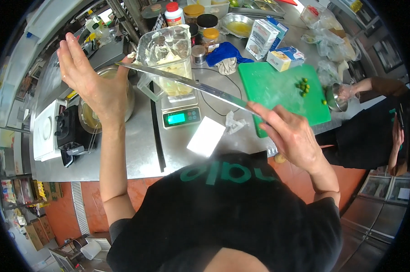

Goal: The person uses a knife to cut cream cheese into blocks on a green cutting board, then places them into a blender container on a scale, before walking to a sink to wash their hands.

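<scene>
My right hand grips one end of a long, narrow metal blade, a knife or a palette knife; its handle is hidden in my fingers. The blade slants up and left across the front of a clear blender jar. Pale cream coats the jar's walls and lies inside. A digital scale with a lit display carries the jar. My left hand is raised with its fingers spread. Its thumb is at the blade's tip, where a dab of cream shows. Behind my left wrist stands a round metal bowl.
A black blender base stands at left. White paper and a crumpled tissue lie before the scale. Small green citrus rest on a green cutting board. Jars, boxes and a blue cloth stand behind. A co-worker holds a metal bowl.
</scene>
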A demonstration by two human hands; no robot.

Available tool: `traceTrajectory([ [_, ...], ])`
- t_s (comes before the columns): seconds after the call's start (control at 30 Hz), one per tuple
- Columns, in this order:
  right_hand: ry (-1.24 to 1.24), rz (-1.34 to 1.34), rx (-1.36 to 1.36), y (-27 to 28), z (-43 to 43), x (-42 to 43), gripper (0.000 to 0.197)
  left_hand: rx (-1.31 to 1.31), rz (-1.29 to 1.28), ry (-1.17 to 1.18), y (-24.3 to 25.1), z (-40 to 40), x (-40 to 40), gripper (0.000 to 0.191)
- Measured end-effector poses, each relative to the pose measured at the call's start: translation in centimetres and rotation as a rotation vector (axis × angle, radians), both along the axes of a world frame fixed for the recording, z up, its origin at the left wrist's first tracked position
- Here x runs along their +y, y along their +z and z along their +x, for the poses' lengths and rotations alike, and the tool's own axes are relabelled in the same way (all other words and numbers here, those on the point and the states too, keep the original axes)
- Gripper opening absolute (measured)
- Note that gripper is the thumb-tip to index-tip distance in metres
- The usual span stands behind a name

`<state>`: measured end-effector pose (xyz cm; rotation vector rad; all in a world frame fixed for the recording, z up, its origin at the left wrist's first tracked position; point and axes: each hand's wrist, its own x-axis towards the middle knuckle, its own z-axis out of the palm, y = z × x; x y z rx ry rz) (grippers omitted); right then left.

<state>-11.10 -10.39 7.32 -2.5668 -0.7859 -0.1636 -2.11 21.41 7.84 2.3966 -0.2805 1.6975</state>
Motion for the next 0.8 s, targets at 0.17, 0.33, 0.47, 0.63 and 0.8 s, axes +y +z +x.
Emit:
traceTrajectory([
  [0.17,0.011,-0.062,-0.023,-0.2,0.6,-0.2,0.051,-0.018,0.001,-0.01,0.1,0.0,0.1,0.103],
  [0.33,0.022,-0.019,-0.025,-0.5,1.6,-0.1,0.051,-0.022,-0.011,-0.016,-0.5,0.2,1.1,0.103],
  [0.47,0.037,-0.045,-0.036,-0.2,2.5,0.3,0.05,-0.061,0.01,-0.026,-1.0,0.7,1.6,0.105],
  [0.63,-0.062,-0.199,-0.243,0.1,3.6,0.1,0.052,-0.026,0.009,-0.065,-1.6,1.1,1.9,0.083],
  [0.8,-0.177,-0.402,-0.36,0.6,4.4,-0.3,0.051,0.196,0.074,-0.312,-2.7,2.1,0.0,0.036],
])
